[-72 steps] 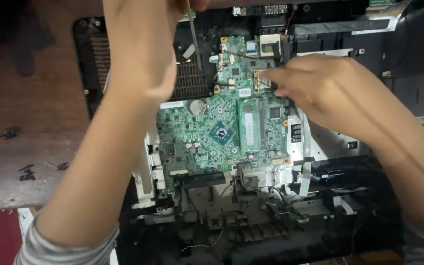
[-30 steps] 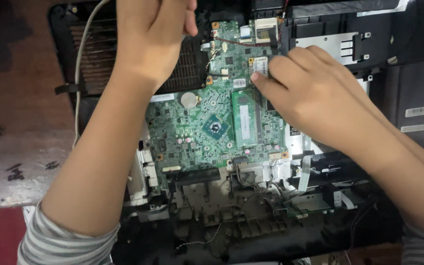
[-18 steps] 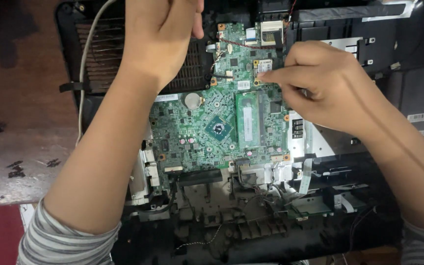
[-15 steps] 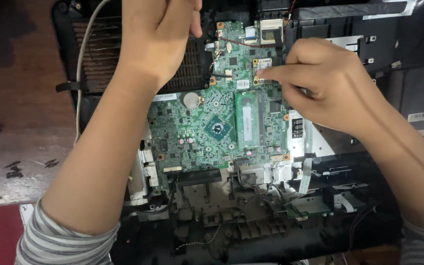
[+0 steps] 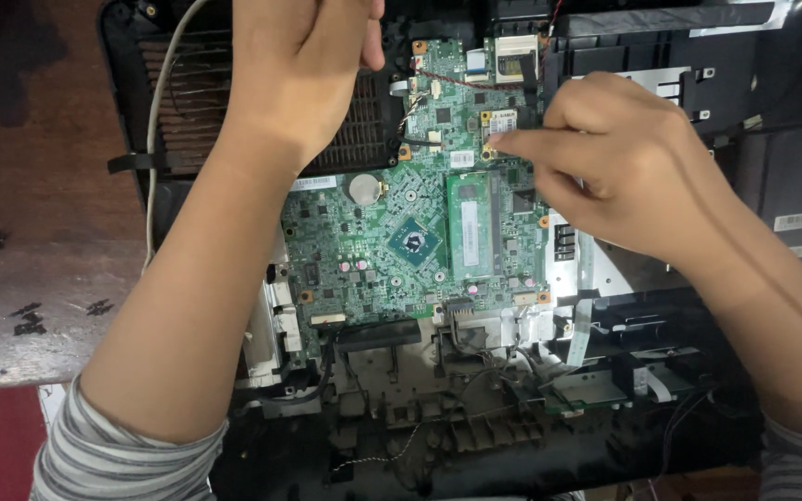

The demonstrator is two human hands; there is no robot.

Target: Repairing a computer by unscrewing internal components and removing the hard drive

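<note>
Pinching together, the thumb and forefinger of the right hand (image 5: pixel 633 176) press their tips onto the small wireless card (image 5: pixel 500 122) near the top edge of the green circuit board (image 5: pixel 392 269); whether anything tiny sits between the tips cannot be told. The other fingers of that hand curl under the palm, and the forearm runs off toward the lower right corner of the open black computer chassis (image 5: pixel 791 167).

The left hand (image 5: pixel 299 65) is closed in a loose fist above the board's upper left corner, thumb tip showing at its right side. Whether it grips something cannot be told, since the top of the fist runs out of view. Its forearm crosses the chassis diagonally down to a grey striped sleeve (image 5: pixel 122 455) at the bottom left.

On the board, a round silver coin cell (image 5: pixel 364 188) lies just right of the left wrist, a dark square chip (image 5: pixel 417 246) sits near the middle, and a green memory module (image 5: pixel 473 227) stands upright beside it, below the right fingertips. A ribbed black vent grille (image 5: pixel 187 102) fills the chassis's upper left corner, crossed by a pale cable (image 5: pixel 152 158). Loose thin wires (image 5: pixel 475 380) and black plastic ribs occupy the lower edge. The chassis rests on a worn brown desk (image 5: pixel 39 232).
</note>
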